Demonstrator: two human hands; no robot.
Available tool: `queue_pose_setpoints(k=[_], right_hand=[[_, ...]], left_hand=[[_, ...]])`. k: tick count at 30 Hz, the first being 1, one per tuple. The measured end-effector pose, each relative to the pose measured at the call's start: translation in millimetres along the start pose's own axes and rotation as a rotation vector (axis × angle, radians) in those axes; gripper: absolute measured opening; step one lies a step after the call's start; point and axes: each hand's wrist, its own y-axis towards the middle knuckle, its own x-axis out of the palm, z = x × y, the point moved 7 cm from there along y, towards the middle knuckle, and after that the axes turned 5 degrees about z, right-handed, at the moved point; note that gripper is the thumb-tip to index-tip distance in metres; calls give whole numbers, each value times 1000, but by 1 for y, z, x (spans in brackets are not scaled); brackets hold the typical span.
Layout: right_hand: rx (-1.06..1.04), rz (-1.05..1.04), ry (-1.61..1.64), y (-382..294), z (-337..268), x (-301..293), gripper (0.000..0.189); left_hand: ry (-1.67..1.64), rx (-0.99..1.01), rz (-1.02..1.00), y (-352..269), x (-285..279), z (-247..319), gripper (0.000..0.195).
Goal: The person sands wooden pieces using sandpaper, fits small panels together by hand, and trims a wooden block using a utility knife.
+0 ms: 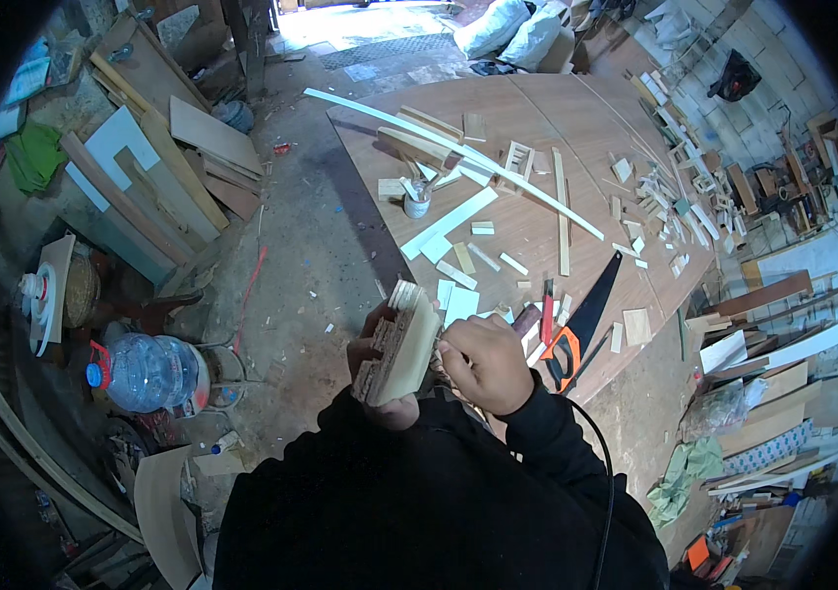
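Note:
My left hand (398, 413) grips a wooden block (413, 350) from its left side and underneath. Its right face is pale and smooth, while the left side looks rough and layered. Close to the block's right face is my right hand (489, 365), fingers curled and thumb against the index finger. Whether something small sits in that curl is hidden. Just beyond it on the table lie a hand saw (592, 310) with an orange and black handle, a red-handled tool (546, 310) and several pale wood offcuts (461, 304).
A brown wooden table (596, 125) bears a long pale strip (456, 158), a cup (417, 200) holding sticks or brushes, and a heap of offcuts (673, 199). To the left stand a large water bottle (150, 372) and leaning boards (146, 177). A black cable (606, 472) hangs by my right arm.

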Motion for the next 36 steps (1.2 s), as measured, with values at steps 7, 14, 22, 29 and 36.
queue_pose_setpoints(k=[7,14,22,29,36], right_hand=[[241,-34,347,-5,31,2,14],[174,68,148,-4,29,-10,14],[3,181,-204,-2,5,-22,13],[281,17,318,-13,40,-17,15],[187,100,51,-9,26,-16,17]], left_hand=[[-142,-139,-120,12,13,-8,72],[-150,-110,48,-1,18,-26,69],[67,26,41,5,32,-22,72],[-230,-135,-117,2,23,-32,94],[-172,-195,14,-11,14,-38,89]])
